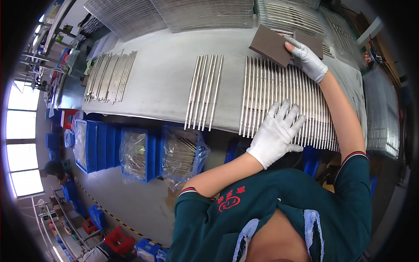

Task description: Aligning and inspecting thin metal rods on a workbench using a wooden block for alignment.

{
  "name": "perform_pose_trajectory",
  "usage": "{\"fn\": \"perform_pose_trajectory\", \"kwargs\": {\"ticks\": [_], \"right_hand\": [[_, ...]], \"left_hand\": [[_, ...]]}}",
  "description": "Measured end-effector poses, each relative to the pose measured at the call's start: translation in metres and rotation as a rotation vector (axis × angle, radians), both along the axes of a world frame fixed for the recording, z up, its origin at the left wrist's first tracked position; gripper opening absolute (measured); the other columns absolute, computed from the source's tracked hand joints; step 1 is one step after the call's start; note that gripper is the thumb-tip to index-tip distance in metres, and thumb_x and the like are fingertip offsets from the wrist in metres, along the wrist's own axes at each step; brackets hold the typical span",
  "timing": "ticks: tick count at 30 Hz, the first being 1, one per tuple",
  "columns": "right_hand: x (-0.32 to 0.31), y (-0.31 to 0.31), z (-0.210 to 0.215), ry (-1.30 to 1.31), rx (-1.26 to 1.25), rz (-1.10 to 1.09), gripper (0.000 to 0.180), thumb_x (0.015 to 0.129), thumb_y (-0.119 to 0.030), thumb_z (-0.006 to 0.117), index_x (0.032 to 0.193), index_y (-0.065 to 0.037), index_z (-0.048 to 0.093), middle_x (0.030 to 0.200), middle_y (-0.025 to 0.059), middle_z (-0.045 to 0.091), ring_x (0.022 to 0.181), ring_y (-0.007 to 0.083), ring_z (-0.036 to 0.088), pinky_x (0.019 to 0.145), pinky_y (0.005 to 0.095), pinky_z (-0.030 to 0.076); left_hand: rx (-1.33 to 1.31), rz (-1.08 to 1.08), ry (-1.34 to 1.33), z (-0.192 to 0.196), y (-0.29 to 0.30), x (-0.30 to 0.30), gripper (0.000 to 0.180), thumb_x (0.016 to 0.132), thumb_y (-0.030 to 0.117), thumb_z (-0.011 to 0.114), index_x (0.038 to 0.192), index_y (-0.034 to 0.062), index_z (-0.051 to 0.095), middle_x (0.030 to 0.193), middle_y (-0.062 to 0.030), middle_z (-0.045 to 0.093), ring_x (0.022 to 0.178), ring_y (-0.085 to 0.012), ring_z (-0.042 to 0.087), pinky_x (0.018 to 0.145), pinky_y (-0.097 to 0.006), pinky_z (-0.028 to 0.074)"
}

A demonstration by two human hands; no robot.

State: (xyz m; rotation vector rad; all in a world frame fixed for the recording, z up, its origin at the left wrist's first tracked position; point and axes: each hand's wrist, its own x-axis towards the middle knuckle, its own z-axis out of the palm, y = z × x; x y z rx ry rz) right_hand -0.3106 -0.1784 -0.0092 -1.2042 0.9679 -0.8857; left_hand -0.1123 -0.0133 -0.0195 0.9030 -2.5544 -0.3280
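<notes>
A wide row of thin metal rods (266,94) lies side by side on the grey worktable (166,78). My left hand (277,133), in a white glove, presses flat with spread fingers on the near ends of these rods. My right hand (307,59), also gloved in white, grips a brown rectangular sanding block (270,44) at the far end of the same row. A second brown block (310,43) lies just behind my right hand. A smaller bunch of rods (204,91) rests to the left of the row.
Another pile of rods (109,76) sits at the table's left. Stacks of rods (205,15) line the far edge and the right side (382,118). Blue bins (139,153) with bagged rods stand on the floor below. A person (54,170) crouches at far left.
</notes>
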Motion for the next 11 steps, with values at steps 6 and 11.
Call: {"fn": "perform_pose_trajectory", "kwargs": {"ticks": [6, 11], "right_hand": [[0.005, 0.023, 0.008, -0.065, -0.071, -0.198, 0.059, 0.097, -0.038, 0.064, 0.147, -0.012, 0.046, 0.127, -0.0006, 0.06, 0.112, 0.0082, 0.058, 0.095, 0.026, 0.049], [-0.024, 0.034, 0.012, -0.17, -0.155, -0.17, 0.06, 0.099, -0.036, 0.059, 0.151, -0.013, 0.039, 0.142, 0.0053, 0.055, 0.129, 0.0202, 0.055, 0.101, 0.0281, 0.05]], "left_hand": [[0.006, 0.049, -0.046, 0.023, -0.007, 0.056, 0.092, 0.075, 0.072, 0.06, 0.142, 0.01, 0.048, 0.141, -0.0201, 0.048, 0.135, -0.0387, 0.04, 0.114, -0.057, 0.024], [0.019, 0.586, -0.335, 0.019, -0.02, 0.161, 0.101, 0.074, 0.079, 0.055, 0.15, 0.0141, 0.042, 0.153, -0.0219, 0.039, 0.144, -0.042, 0.03, 0.118, -0.058, 0.014]]}}
